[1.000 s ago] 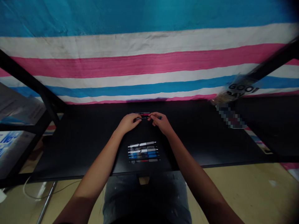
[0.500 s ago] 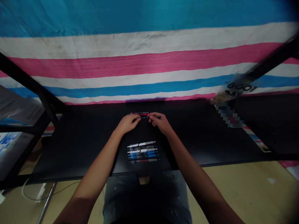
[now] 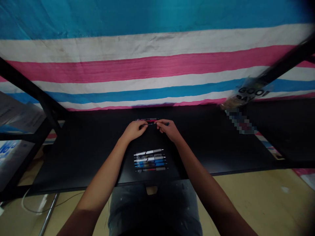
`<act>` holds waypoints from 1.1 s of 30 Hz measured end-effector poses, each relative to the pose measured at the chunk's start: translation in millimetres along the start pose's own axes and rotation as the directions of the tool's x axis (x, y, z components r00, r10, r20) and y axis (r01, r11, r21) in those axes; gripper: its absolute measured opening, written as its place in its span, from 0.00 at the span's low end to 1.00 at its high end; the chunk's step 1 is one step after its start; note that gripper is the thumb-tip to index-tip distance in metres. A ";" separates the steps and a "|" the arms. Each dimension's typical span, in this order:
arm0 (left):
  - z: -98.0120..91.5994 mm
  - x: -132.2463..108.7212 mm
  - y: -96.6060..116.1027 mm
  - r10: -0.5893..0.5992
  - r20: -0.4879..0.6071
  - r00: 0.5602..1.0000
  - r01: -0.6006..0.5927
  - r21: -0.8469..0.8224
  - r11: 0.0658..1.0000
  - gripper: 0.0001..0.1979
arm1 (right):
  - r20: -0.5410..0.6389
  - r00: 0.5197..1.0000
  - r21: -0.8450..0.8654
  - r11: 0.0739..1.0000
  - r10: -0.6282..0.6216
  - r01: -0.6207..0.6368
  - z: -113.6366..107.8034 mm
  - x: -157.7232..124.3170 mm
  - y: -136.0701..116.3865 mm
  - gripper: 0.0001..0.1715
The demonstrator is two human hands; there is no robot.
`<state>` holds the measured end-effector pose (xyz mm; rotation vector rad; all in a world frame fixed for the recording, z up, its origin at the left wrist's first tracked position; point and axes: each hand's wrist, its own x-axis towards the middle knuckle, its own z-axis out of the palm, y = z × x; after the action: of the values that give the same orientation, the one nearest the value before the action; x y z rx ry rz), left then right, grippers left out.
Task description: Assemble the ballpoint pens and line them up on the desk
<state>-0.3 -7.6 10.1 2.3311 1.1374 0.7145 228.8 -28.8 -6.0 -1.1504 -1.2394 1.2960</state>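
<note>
My left hand is closed, thumb and fingers pinching one end of a thin, slender pen piece near the back of the black table. From the other side my right hand pinches the same piece by its tip. A dark blue pen part sticks out between the right fingers. Just behind the hands lie pens, one with a red or pink barrel. Closer to me, several pens in white, blue, grey and dark colours lie side by side. The fingers partly hide what they hold.
The black tabletop ends at a striped sheet at the back. A clear plastic bag with lettering sits at the right rear by a black frame bar. White boxes stand on the left.
Both hands stay in nearly the same place, with only slight finger movement around the thin pen piece. The pens on the table have not moved.
</note>
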 end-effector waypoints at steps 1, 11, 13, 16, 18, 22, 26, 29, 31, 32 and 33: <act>0.2 0.1 -0.3 -0.001 -0.006 1.000 0.001 -0.006 1.000 0.11 | 0.003 1.000 0.000 1.000 -0.004 0.004 0.1 -0.2 -0.3 0.20; 2.0 0.9 -3.5 0.010 -0.008 1.000 -0.010 -0.026 1.000 0.10 | 0.034 0.999 0.002 1.000 -0.001 0.000 -0.6 -0.7 -2.3 0.18; 1.3 0.8 -3.0 0.010 -0.004 1.000 -0.010 -0.030 0.999 0.09 | 0.035 0.999 -0.002 1.000 0.001 -0.001 -0.5 -1.0 -3.2 0.19; -0.3 0.8 -0.7 -0.002 -0.002 1.000 0.001 -0.038 0.999 0.09 | 0.035 0.999 -0.013 1.000 -0.001 0.001 -0.3 -1.6 -4.3 0.20; -1.1 0.8 0.8 -0.006 -0.003 1.000 0.006 -0.039 0.999 0.09 | 0.033 0.999 -0.017 1.000 0.001 0.000 -0.2 -1.7 -4.6 0.21; -1.2 0.7 1.3 -0.016 -0.001 1.000 0.016 -0.040 0.999 0.10 | 0.028 1.000 -0.025 1.000 0.006 -0.005 -0.4 -1.1 -3.6 0.21; 0.1 0.6 -0.7 -0.008 -0.004 1.000 0.008 -0.043 0.999 0.09 | 0.036 0.999 -0.013 1.000 0.006 -0.006 -0.7 -0.8 -2.6 0.20; 0.9 0.5 -1.5 0.000 -0.012 1.000 0.000 -0.046 0.999 0.09 | 0.036 0.999 0.008 1.000 0.014 -0.014 -0.6 -1.1 -2.9 0.19; 1.1 0.4 -1.4 0.004 -0.015 1.000 -0.005 -0.052 0.999 0.09 | 0.046 0.999 0.020 1.000 0.019 -0.020 -0.6 -1.2 -3.5 0.19; 1.1 0.4 -1.1 0.005 -0.015 1.000 -0.006 -0.057 0.998 0.09 | 0.052 0.998 0.025 0.999 0.020 -0.021 -0.5 -1.2 -3.8 0.19; 1.1 0.4 -0.9 0.003 -0.016 1.000 -0.004 -0.063 0.998 0.09 | 0.059 0.998 0.029 0.999 0.020 -0.022 -0.6 -1.3 -4.0 0.19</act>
<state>0.0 -7.0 8.9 2.2789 1.1020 0.7604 229.6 -29.9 -2.0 -1.1144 -1.2498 1.3682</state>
